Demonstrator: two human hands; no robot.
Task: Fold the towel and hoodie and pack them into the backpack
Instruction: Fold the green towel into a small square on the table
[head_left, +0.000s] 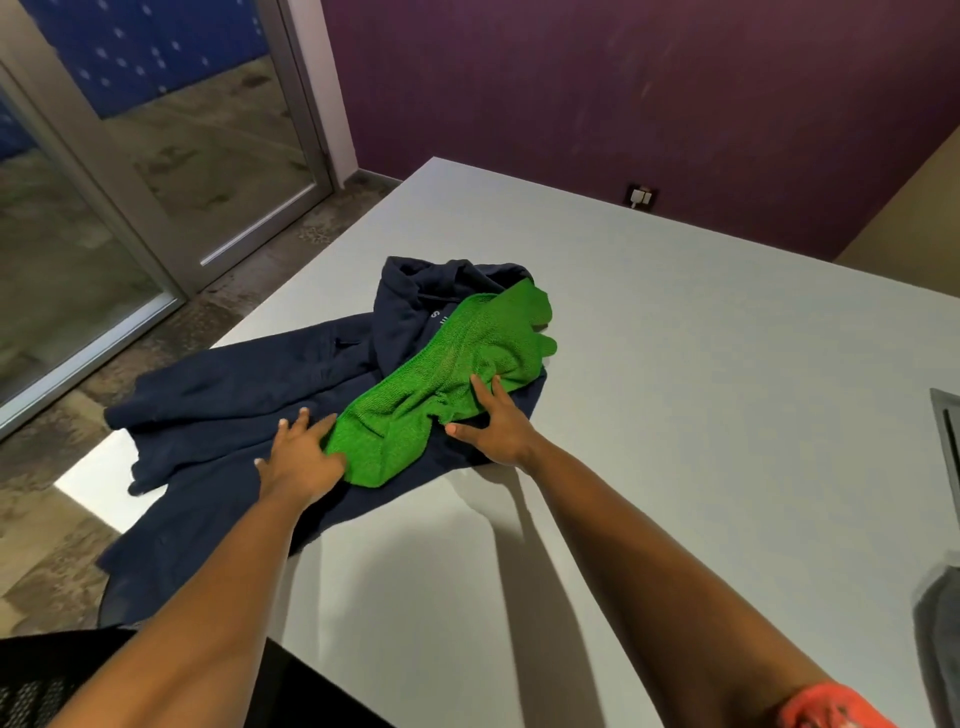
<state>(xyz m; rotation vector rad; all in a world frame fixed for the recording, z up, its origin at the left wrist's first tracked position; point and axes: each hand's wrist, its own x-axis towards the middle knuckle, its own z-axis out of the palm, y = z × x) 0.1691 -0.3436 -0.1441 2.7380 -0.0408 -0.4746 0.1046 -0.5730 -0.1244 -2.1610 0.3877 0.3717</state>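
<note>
Looking down through the head camera, I see both my arms stretched out over the pale grey bench (675, 364). My left hand (298, 457) lies flat and open, fingers spread, palm down on the navy hoodie (234, 395), its thumb side touching the near end of the green towel (447, 374). My right hand (493, 423) is also open, fingers extended and resting on the towel's near edge, with the thumb pointing back toward the left hand; it grips nothing that I can make out.

The towel runs in a crumpled band from between my two hands away and to the right of them, lying on top of the hoodie. The hoodie is spread unfolded beneath both hands: its hood sits bunched beyond the fingertips, one sleeve stretches off to the left of the left hand, and part of its body hangs over the bench edge below my left forearm.

Far off to the right of my right hand, at the frame's edge, a grey shape (940, 623) rests on the bench; I cannot tell what it is. An orange band (831, 709) shows at my right upper arm.
</note>
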